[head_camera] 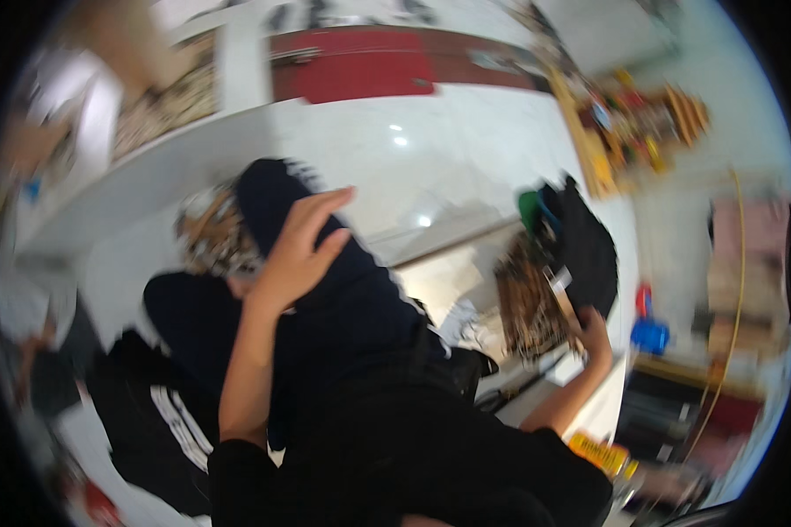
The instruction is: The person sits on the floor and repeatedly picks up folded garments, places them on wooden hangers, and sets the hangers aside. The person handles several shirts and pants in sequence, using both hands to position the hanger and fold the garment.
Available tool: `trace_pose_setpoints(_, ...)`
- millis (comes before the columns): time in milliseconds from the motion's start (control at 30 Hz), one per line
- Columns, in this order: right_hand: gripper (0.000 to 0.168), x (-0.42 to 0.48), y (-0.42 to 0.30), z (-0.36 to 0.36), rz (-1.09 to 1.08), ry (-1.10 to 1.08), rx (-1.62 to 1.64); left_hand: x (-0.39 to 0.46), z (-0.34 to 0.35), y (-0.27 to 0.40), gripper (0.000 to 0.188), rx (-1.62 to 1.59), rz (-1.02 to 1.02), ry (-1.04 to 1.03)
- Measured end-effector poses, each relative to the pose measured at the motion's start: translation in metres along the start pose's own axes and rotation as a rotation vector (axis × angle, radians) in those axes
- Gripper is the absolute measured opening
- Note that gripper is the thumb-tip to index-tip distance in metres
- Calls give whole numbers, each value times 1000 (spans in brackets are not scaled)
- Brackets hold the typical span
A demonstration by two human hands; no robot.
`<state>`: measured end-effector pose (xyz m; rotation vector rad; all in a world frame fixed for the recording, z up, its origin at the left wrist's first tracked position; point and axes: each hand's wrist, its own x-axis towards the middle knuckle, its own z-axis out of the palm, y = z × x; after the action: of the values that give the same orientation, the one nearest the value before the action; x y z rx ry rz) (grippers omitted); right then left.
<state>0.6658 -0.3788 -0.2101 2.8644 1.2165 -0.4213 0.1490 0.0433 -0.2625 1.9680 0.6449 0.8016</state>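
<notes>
My left hand point(303, 253) is raised over my dark trouser leg point(362, 290), its fingers apart and holding nothing. Off to the right, my right hand point(595, 337) has its fingers curled at the lower end of a narrow tan strip point(564, 303). That strip lies between a bundle of brown, thin pieces point(530, 306) and a black cloth bag or garment point(586, 247). Blur hides what exactly the strip and the bundle are. A green item point(530, 209) pokes out beside the black cloth.
A red mat point(369, 66) lies beyond the glossy white surface point(461, 138). Brown scraps point(214, 227) sit past my knees. Black clothing with white stripes point(145, 421) lies at left. A yellow-labelled bottle point(599, 454) stands lower right, near a blue container point(650, 336). Another person point(33, 316) is at far left.
</notes>
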Motion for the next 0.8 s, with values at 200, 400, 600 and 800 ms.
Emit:
trace_pose_setpoints(200,46,109,-127,-36,-85,68,-68,-87,5,-25,42,-149,-151,241)
trace_pose_setpoints(400,37,177,-427,-11,-820,-152,1,-165,-37,5,43,8,-268,559)
trace_pose_setpoints(600,37,147,-681,89,-1412,-385,60,-259,-101,55,41,658,-592,938)
trace_pose_setpoints(800,44,156,-829,289,-1418,-611,-239,-353,-95,42,40,754,-916,1054)
